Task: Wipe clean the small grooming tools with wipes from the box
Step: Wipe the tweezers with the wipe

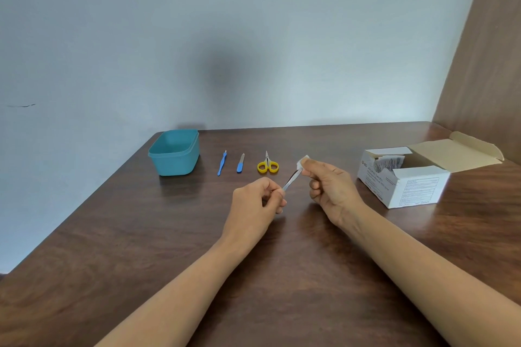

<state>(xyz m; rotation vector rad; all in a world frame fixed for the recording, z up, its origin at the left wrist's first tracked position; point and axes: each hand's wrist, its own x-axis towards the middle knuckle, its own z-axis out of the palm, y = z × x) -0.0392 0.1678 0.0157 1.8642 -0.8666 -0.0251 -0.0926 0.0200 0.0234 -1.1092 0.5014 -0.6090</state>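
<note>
My left hand [258, 200] pinches the near end of a slim metal tool [291, 181], held tilted above the table. My right hand [328, 184] pinches a small white wipe [301, 163] around the tool's far tip. Lying in a row on the table behind are a blue cuticle tool [222, 163], a blue-handled nail file [240, 163] and small yellow-handled scissors [267, 165]. The white wipe box [408, 186] stands open at the right with packets showing inside.
A teal plastic tub [174, 153] stands at the back left of the brown wooden table [141, 234]. The box's flap [454, 151] lies open toward the wooden side panel at the right. A pale wall runs behind the table.
</note>
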